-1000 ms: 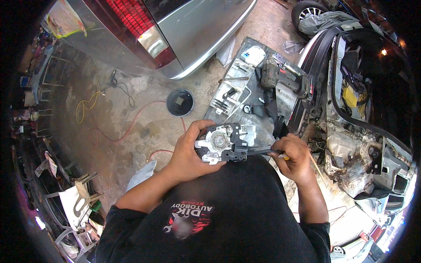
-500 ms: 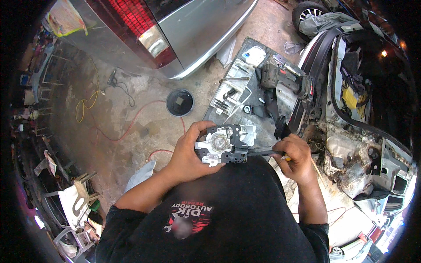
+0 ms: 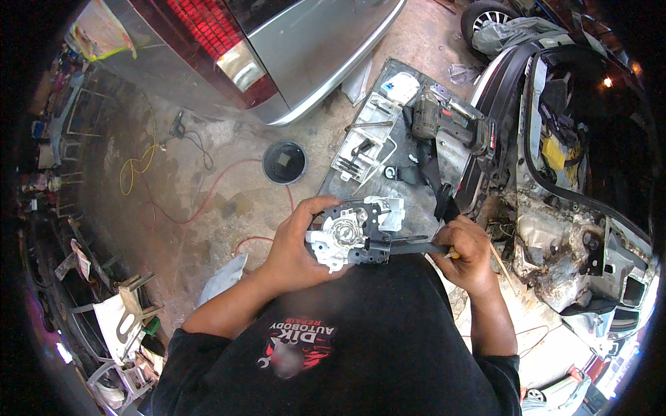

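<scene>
In front of the black shirt (image 3: 374, 326), the left hand (image 3: 290, 248) grasps the black-and-white part (image 3: 345, 234) while the right hand (image 3: 468, 253) clasps the dark strip (image 3: 418, 248) at the part's right side, where bracing firmly and keeping the strip straight should help avoid slips.

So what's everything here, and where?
Mechanism: one, black and white, centre
Strip: one, dark, right of mechanism
Worktop: one, grey, beyond mechanism
Tray: one, white, on worktop
Power tool: one, dark, on worktop
Bucket: one, dark, on floor
Cord: one, yellow, on floor
Hose: at least one, red, floor
Wheel: one, black and silver, top right
Silver car: one, silver, upper left
Stripped car: one, mixed, right
Clutter: uncountable, mixed, left edge
Shirt: one, black, bottom centre
Left hand: one, bare, holding mechanism
Right hand: one, bare, gripping strip
</scene>
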Motion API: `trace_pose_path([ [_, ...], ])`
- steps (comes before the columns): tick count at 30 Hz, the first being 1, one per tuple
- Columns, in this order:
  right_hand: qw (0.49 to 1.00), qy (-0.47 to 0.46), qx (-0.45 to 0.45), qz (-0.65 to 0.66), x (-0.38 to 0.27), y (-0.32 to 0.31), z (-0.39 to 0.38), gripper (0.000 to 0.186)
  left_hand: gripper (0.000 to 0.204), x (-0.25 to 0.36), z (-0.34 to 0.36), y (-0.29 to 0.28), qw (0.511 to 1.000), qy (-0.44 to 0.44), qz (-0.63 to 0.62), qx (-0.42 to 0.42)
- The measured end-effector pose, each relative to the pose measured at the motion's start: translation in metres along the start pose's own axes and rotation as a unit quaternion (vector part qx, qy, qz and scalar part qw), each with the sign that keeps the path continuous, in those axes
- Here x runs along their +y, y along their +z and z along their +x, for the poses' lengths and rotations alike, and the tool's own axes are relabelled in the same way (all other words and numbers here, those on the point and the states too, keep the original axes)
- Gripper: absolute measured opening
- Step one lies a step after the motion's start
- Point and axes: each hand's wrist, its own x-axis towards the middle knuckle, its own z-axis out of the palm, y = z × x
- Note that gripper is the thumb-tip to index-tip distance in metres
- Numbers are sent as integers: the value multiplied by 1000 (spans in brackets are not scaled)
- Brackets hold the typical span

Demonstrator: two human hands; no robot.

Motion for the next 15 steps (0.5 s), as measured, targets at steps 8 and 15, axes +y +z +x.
trace_pose_path([
  [8, 1000, -10, -13, -1, -6, 0, 5, 32, 96, 2, 1, 1, 1000, 5, 1, 2],
  [15, 1000, -5, -11, 3, -4, -2, 2, 32, 98, -3, -1, 3, 1000, 11, -14, 25],
])
